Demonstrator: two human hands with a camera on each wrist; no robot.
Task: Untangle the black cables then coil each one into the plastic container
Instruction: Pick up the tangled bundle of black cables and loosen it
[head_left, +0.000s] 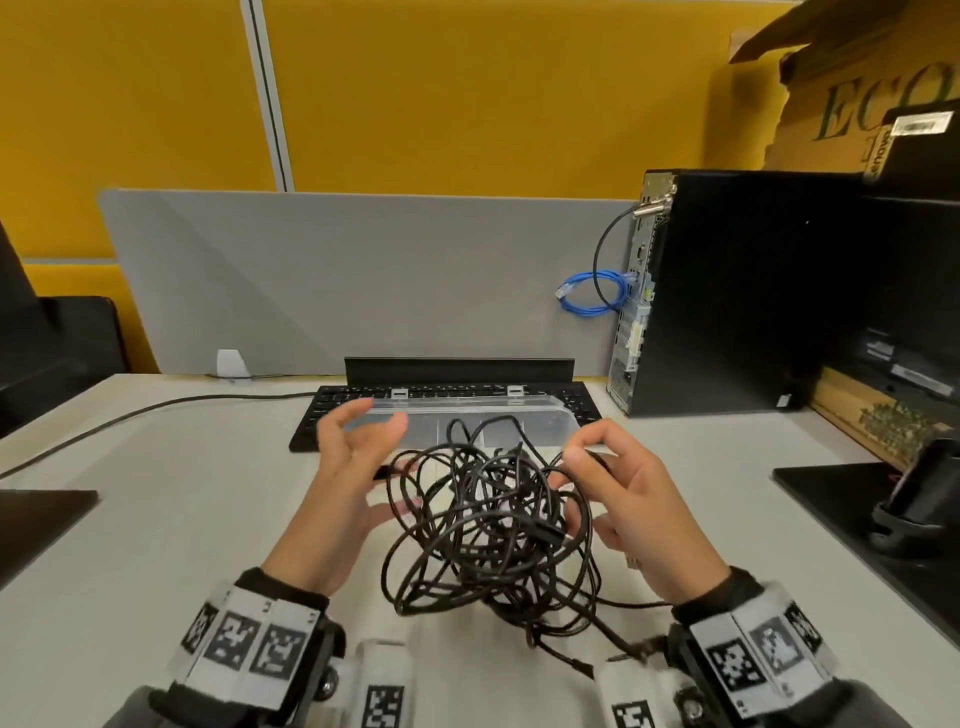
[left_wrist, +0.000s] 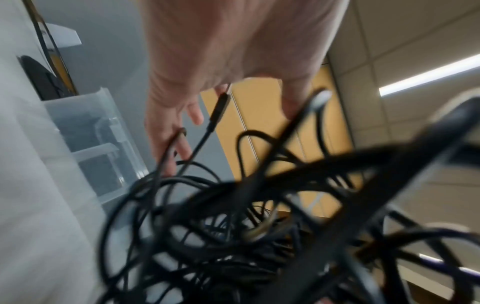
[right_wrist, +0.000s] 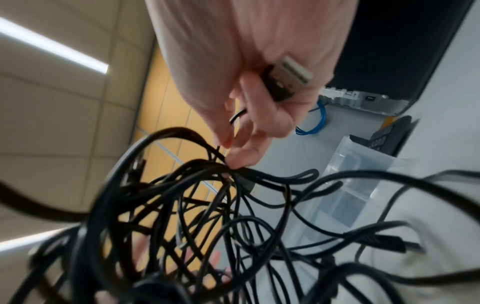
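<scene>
Judging from the present layout, the task stands at its opening stage: the tangled mass of thin black cables (head_left: 488, 525) is one knotted ball, held up between both hands above the pale desk surface (head_left: 156, 519), with a few loose tails trailing toward the person. No cable is separated yet and none is coiled. The clear rectangular plastic container (head_left: 540, 415) sits just beyond the tangle, in front of the black keyboard (head_left: 322, 415), and it holds no cable as far as the head view shows. The left hand (head_left: 353, 467) has its fingers spread and only lightly bent against the left side of the tangle; in the blurred left wrist view a strand appears to run across one finger (left_wrist: 168, 139), so whether anything is actually pinched there cannot be told with confidence. The right hand (head_left: 634, 493) grasps the cables: the right wrist view shows fingertips (right_wrist: 241, 158) pinching a strand at the top of the bundle, while a flat metal USB plug (right_wrist: 288, 77) lies trapped in the same palm. Remaining work, by this reading, is nearly everything: follow that plug end through the loops, free each cable in turn, wind it, and place each coil in the container.
</scene>
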